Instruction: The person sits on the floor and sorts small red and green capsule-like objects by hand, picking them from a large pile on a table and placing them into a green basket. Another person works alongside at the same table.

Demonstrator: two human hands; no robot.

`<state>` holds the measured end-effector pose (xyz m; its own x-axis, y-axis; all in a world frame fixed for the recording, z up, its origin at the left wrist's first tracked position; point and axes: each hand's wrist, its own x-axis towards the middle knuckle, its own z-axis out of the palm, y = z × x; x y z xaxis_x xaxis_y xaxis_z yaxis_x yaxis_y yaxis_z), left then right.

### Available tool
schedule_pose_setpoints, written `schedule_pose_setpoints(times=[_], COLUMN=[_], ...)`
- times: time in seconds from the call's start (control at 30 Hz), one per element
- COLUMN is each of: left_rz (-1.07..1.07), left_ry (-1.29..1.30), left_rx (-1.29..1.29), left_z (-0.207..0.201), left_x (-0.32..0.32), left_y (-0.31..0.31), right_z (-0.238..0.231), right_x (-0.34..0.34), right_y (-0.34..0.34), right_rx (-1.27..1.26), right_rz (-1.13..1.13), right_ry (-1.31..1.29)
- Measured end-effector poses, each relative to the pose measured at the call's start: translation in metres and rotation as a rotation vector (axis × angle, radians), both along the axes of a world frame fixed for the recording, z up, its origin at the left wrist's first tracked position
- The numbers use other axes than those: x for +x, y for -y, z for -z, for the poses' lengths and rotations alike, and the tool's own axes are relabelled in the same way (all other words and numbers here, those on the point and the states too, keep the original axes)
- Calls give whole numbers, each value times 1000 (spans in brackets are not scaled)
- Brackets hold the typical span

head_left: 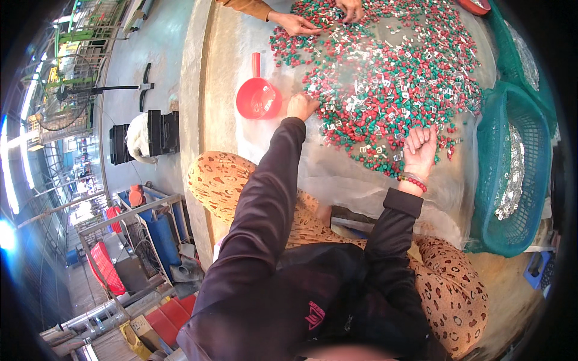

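A broad spread of small red and green pellets (373,129) mixed with pale flat clips (388,81) covers the work surface in front of me. My left hand (303,106) is at the left edge of the spread, its fingers drawn together; what they hold, if anything, is hidden. At the near right edge of the pellets is my right hand (419,147), fingers curled in, a red bead bracelet at its wrist. I cannot make out anything in it. A red dipper (242,101) with a few clear pieces inside stands left of my left hand.
Across the spread, a co-worker's two hands (295,24) reach among the pellets. On the right stands a green basket (481,174) containing pale clips, with green netting (504,54) beyond it. A red dish (475,6) lies at the far right. A fan (63,91) stands on the left.
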<state>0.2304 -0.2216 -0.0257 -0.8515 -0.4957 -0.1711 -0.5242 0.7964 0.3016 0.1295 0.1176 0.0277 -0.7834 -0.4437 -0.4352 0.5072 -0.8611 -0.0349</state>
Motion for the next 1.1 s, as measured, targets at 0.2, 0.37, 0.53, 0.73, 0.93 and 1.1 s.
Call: schedule_pose_setpoints(times=[0.2, 0.37, 0.53, 0.73, 0.93, 1.1], left_rz=[-300, 424, 523, 380, -149, -124], left_ry=[-239, -479, -18, -430, 123, 298], left_rx=[669, 83, -6, 265, -153, -278], left_z=[-45, -90, -123, -126, -46, 25], left_x=[-14, -34, -30, -37, -33, 16], left_y=[-39, -107, -191, -169, -2, 40], right_z=[13, 24, 20, 24, 17, 9], right_x=[9, 32, 35, 23, 17, 5], right_y=[19, 42, 48, 35, 7, -14], right_rx=[-86, 245, 173, 118, -76, 67], right_rz=[-107, -281, -338, -186, -186, -161], right_ry=[-35, 123, 63, 97, 7, -45])
